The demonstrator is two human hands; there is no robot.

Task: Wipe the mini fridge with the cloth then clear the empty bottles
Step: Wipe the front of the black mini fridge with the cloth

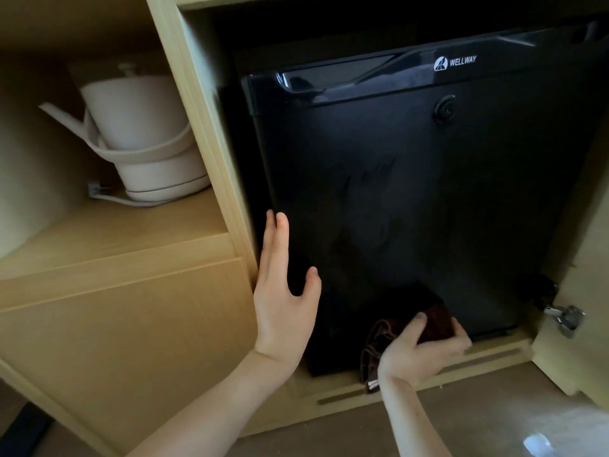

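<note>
Left hand: the left hand (283,298) lies flat with straight fingers on the left edge of the black mini fridge (412,192) door, holding nothing.
Right hand: the right hand (421,351) has its fingers curled round a dark brown cloth (436,319), pressing it on the lower part of the fridge door.
Cloth: bunched under the right fingers, with a loose end hanging down just left of that wrist, a small label at its tip.
Fridge: fills the cabinet bay above both hands; a round lock (445,108) and a white WELLWAY logo (454,62) sit high above the right hand.
Left of the left hand: a pale wooden divider panel (197,127) stands just beside the fingers, leaving only a narrow dark gap at the fridge's side.
Further left: a white electric kettle (138,120) stands on its base on an open shelf, its cord and plug (95,188) lying beside it.
Right of the right hand: a metal hinge (563,316) and the open cabinet door (590,258), well apart from the hand.
Below the right hand: the cabinet's wooden base ledge (494,357), touching the fingers, then bare floor (494,420).
</note>
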